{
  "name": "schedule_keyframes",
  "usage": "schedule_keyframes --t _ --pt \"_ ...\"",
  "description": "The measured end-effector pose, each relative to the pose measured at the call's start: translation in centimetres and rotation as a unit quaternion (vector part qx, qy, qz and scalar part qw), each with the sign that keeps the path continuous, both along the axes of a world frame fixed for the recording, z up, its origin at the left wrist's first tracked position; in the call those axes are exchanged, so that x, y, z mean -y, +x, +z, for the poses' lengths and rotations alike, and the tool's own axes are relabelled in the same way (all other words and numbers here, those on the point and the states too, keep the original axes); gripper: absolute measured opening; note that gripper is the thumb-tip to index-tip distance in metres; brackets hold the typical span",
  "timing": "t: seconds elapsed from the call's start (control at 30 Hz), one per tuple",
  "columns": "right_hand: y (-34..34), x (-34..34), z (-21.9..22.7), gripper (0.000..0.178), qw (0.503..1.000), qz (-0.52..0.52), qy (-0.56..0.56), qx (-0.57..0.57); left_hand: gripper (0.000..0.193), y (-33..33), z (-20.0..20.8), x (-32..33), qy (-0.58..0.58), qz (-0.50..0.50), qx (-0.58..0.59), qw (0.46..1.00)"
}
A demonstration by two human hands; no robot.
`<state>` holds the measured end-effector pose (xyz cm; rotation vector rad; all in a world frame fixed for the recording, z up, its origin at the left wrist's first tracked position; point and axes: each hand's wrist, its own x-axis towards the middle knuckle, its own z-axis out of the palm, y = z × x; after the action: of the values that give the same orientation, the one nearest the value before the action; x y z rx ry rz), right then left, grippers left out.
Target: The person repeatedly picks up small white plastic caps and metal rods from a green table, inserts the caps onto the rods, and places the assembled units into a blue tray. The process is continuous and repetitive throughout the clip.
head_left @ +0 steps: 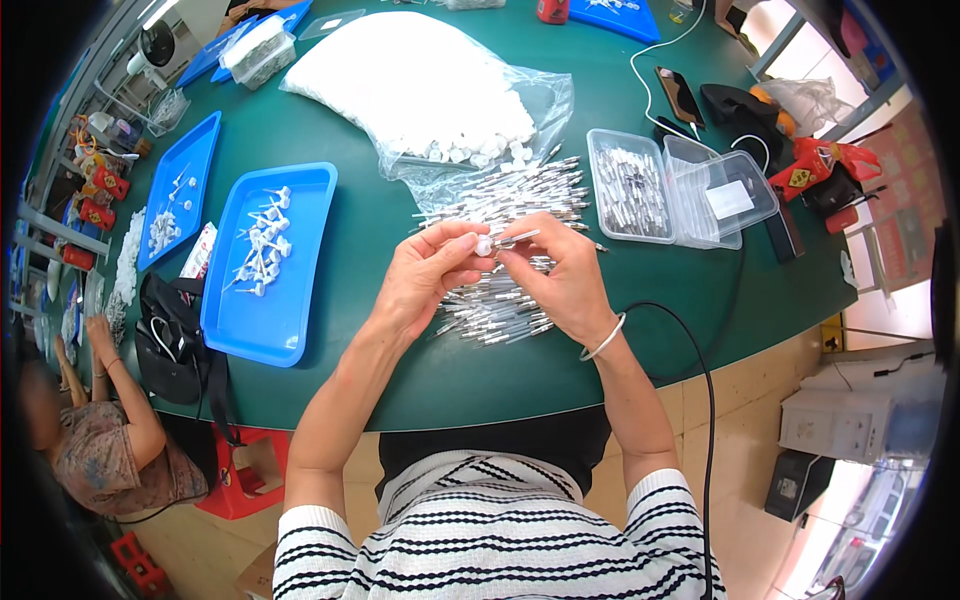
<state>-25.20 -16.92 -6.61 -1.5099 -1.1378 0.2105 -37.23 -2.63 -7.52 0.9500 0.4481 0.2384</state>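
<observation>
Between finger and thumb, my left hand (pixel 422 275) pinches a small white round cap (pixel 485 244). Right beside it, my right hand (pixel 565 278) grips a thin metal rod (pixel 518 240), one end of which meets the cap or lies very close to it. Under and around both hands spreads a loose heap of similar slim metal and grey rods (pixel 490 312). Beyond them a big clear plastic bag (pixel 548 95) spills a mound of white caps (pixel 430 85). To the left, a blue tray (pixel 225 315) holds several rods with white caps on them (pixel 262 245).
A lidless clear plastic box (pixel 630 190) of rods stands at right, next to clear lids (pixel 730 200) and a phone (pixel 680 95) on a cable. Further left lie another blue tray (pixel 190 150) and a black bag (pixel 168 340). A co-worker (pixel 115 440) sits at far left.
</observation>
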Motion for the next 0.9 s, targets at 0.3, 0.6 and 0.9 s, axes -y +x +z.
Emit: schedule_keyframes --t 0.3,0.6,0.9 --pt "-0.22 -0.12 -0.06 0.010 0.999 -0.012 -0.012 0.031 0.020 -0.01 -0.29 0.07 -0.006 -0.005 0.004 1.000" --pt "-0.11 -0.09 0.14 0.009 0.997 -0.017 -0.013 0.068 0.021 0.03 -0.57 0.08 -0.030 -0.022 0.002 0.999" --pt "-0.25 -0.14 0.15 0.006 0.999 -0.014 -0.007 0.052 0.022 0.06 -0.82 0.06 -0.038 -0.026 -0.005 0.999"
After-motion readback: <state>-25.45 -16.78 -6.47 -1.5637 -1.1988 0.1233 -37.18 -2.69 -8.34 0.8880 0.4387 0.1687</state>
